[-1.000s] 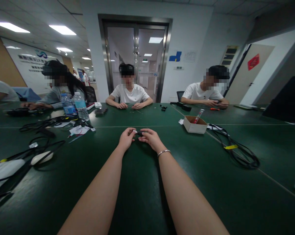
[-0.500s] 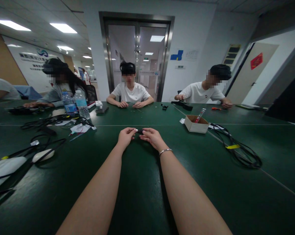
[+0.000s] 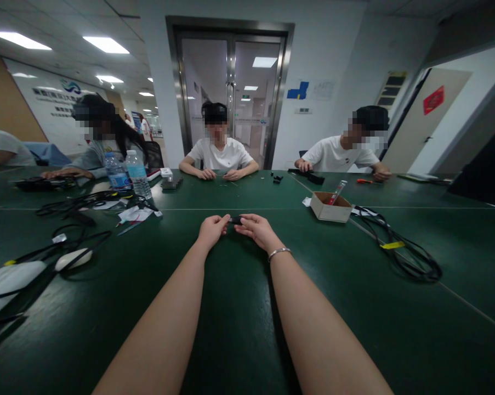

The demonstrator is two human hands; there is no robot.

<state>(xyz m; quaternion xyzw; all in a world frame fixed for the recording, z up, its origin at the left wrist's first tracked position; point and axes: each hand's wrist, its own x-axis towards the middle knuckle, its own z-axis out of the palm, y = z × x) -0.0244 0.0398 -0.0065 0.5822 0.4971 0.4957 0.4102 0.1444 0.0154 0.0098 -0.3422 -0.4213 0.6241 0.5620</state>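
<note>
Between my fingertips, above the green table [image 3: 231,302], is a small black object with a light, silvery end [image 3: 235,220]; its exact kind is too small to make out. My left hand [image 3: 213,230] pinches the silvery end between thumb and fingers. On the other side, my right hand [image 3: 259,230] has thumb and fingers closed on the black part. Fingers cover much of the object. A silver bracelet [image 3: 279,252] is round my right wrist.
To the right stand a small open box [image 3: 330,213] with a red-and-clear item in it and a coiled black cable [image 3: 411,258]. Cables, a white mouse [image 3: 73,260], papers [image 3: 134,215] and two water bottles [image 3: 137,175] lie or stand left. Several people sit across the table.
Less of the silvery end shows between my fingers now. Both hands stay in nearly the same place, and the camera view has shifted very slightly.
</note>
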